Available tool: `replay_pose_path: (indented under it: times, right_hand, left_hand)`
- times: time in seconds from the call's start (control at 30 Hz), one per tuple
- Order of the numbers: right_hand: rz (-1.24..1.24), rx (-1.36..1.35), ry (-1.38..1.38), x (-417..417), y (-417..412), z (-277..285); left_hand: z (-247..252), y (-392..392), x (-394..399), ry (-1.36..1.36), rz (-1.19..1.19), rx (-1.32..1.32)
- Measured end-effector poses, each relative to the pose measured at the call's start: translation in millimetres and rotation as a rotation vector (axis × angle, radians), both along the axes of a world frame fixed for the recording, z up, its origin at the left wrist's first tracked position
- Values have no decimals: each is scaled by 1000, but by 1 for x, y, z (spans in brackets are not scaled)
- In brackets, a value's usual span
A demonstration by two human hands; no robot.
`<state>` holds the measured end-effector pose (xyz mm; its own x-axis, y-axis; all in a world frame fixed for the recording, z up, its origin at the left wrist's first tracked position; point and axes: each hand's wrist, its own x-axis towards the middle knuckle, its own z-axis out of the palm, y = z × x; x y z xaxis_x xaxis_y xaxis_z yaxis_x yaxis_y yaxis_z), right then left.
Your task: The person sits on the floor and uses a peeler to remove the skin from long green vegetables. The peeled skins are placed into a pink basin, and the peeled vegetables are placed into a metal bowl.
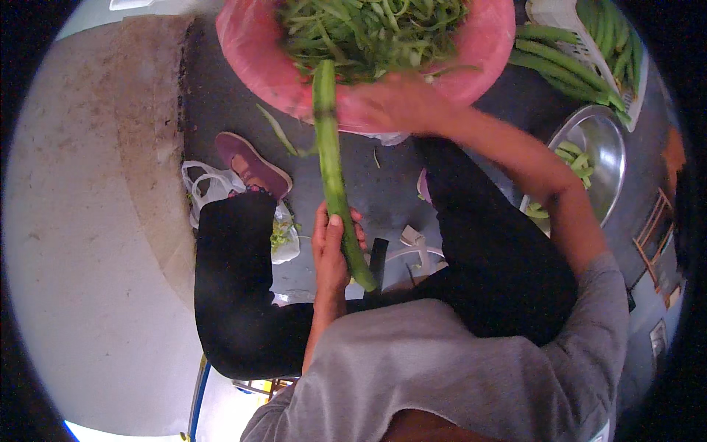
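Note:
My left hand [333, 243] is closed around the lower half of a long green gourd [331, 160]. The gourd's upper part is paler, with its skin partly gone, while its lower end stays darker. Its far tip reaches over the near rim of a pink plastic-lined tub [248, 66], which holds a heap of green peelings [375, 33]. My right hand [411, 105], blurred by motion, is over the tub's near rim, to the right of the gourd. Whether it holds anything cannot be made out.
Unpeeled long gourds [563, 63] lie at the right, beside and in a white plastic crate [596, 50]. A steel bowl [607, 166] with pale green pieces [577, 160] stands below them. A white plastic bag [212, 179] lies by my left shoe [254, 160]. Loose peel [279, 130] is on the floor.

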<state>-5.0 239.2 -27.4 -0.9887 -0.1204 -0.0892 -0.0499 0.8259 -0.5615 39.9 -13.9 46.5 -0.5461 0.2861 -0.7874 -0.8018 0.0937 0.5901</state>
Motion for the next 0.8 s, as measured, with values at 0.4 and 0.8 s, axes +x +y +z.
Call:
replay_pose_path:
  times: [0.4,0.8]
  right_hand:
    - [-31,-200,-89,14,13,15]
    - [-128,-229,-205,7,25,3]
  left_hand:
    - [-7,1,13,284,-240,-222]
    - [-3,3,7,68,-53,-102]
